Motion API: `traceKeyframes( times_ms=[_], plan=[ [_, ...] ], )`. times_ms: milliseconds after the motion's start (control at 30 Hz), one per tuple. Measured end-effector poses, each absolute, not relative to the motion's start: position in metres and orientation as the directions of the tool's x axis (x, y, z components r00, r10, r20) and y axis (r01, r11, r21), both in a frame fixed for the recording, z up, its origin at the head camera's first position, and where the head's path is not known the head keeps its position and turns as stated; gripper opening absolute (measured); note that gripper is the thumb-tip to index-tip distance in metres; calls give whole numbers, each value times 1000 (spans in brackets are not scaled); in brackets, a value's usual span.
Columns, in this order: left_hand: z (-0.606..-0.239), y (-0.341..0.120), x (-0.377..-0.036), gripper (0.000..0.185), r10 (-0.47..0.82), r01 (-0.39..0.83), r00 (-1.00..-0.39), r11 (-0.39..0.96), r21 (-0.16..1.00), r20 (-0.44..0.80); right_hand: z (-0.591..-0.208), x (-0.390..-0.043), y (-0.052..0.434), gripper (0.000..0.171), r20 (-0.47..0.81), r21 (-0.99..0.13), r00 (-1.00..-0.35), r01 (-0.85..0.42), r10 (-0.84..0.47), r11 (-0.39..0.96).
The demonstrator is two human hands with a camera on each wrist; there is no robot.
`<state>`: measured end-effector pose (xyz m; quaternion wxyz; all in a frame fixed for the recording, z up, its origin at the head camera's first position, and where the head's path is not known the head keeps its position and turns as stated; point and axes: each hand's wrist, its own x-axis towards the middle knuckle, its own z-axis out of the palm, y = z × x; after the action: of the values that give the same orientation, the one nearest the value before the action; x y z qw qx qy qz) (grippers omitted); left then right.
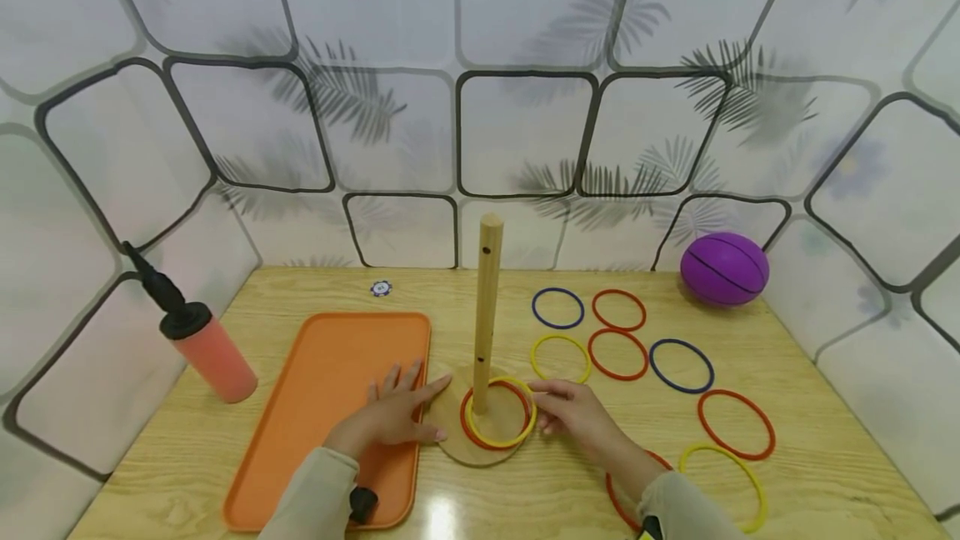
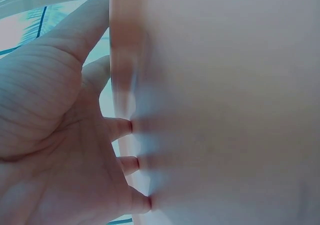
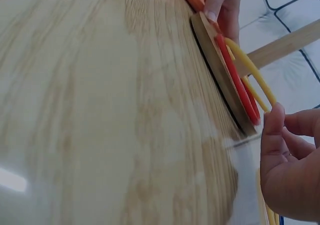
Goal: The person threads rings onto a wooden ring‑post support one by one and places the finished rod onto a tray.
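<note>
A wooden peg stand has a round base (image 1: 456, 447) (image 3: 216, 60) and an upright pole (image 1: 487, 307). Around the pole lie a red ring (image 1: 472, 440) (image 3: 241, 92) and a yellow ring (image 1: 501, 379) (image 3: 250, 70). My right hand (image 1: 573, 419) (image 3: 290, 175) is at the base's right side. Its curled fingertips hold the yellow ring's edge, which is lifted slightly off the red one. My left hand (image 1: 397, 413) (image 2: 45, 135) lies flat with straight fingers on the orange tray (image 1: 330, 390) (image 2: 225, 110), and its fingertips touch the base's left edge.
Several loose red, blue and yellow rings, one of them blue (image 1: 651, 365), lie on the wooden table right of the stand. A purple ball (image 1: 723, 267) sits at the back right. At the left edge is a pink hand pump (image 1: 213, 352). A small chip (image 1: 381, 288) lies by the back wall.
</note>
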<state>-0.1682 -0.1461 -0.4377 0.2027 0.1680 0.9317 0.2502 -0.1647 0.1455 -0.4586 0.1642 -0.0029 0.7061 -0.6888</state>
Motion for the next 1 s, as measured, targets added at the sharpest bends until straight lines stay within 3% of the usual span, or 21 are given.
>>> traceKeyframes(
  times_ms=[667, 867, 1000],
  plan=[
    [-437, -146, -169, 77, 420, 210, -858, 813, 544, -296, -452, -159, 222, 50, -281, -956, -944, 261, -172, 133],
    [-437, -146, -170, 77, 423, 218, -860, 811, 543, -287, -453, -151, 250, 53, -265, -964, -941, 252, -209, 90],
    [-437, -146, -169, 77, 421, 215, -858, 815, 539, -294, -454, -144, 265, 52, -238, -966, -943, 207, -231, 153]
  ],
)
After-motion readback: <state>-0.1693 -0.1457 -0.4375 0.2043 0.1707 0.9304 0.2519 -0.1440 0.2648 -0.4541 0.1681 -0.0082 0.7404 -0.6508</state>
